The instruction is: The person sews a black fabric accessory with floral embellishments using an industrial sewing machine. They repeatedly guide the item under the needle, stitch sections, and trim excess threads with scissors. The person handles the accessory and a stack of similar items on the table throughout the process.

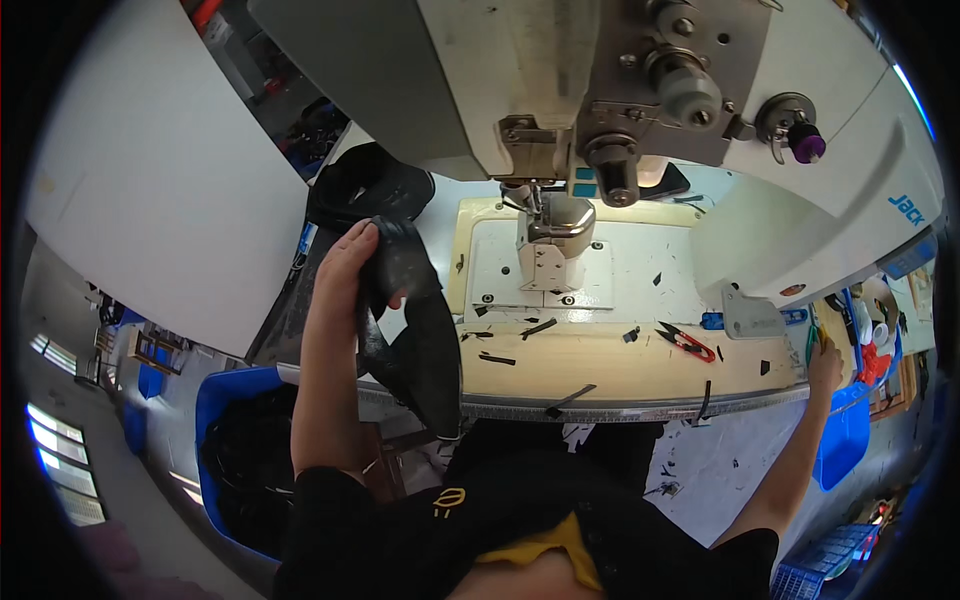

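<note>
A black leather shoe upper [425,340] hangs from my left hand [345,258], which is closed round its top edge, left of the sewing machine's post bed [556,240]. Far to the right, my right hand [826,364] is closed on what look like green-handled scissors [813,338] at the end of the table. Its fingers are small and partly hidden in this view. Red-handled thread snips [688,343] lie on the table between the two hands, nearer the right one.
The sewing machine head [520,80] overhangs the table. Black scraps [570,400] litter the table front [620,370]. More black uppers [370,185] sit behind my left hand. A blue bin [225,390] with black pieces stands at left, another blue bin [843,440] at right.
</note>
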Motion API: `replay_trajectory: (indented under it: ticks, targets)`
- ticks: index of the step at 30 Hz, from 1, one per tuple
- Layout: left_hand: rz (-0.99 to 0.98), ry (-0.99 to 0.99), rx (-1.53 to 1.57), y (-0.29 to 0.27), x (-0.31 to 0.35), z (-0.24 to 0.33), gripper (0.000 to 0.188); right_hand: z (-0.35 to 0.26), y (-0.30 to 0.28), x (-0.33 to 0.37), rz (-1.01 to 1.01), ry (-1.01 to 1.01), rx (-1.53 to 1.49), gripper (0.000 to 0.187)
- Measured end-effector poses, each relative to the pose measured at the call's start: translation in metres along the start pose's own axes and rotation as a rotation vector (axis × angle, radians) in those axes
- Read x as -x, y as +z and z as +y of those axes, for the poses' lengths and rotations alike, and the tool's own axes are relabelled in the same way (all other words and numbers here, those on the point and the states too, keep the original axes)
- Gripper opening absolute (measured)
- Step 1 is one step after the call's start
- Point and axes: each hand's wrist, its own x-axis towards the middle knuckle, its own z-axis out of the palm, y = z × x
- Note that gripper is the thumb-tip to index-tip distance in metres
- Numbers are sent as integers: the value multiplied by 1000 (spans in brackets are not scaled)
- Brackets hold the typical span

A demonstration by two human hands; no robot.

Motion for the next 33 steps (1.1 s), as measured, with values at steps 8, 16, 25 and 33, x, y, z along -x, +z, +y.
replay_trajectory:
  ticks: [8, 16, 25, 33]
  targets:
    - [-128, -167, 332, 9, 16, -57, 37, 59, 50, -1, 331, -216, -397, 66]
    - [-183, -164, 532, 2, 25, -105, 38, -104, -117, 198, 97, -250, -1356, 69]
    - [-231, -298, 631, -3, 3, -96, 37, -369, -188, 270, -192, -1612, -1199, 75]
    - [341, 236, -229, -47, -6, -84, 26, -437, -226, 285, -449, -1576, -1108, 65]
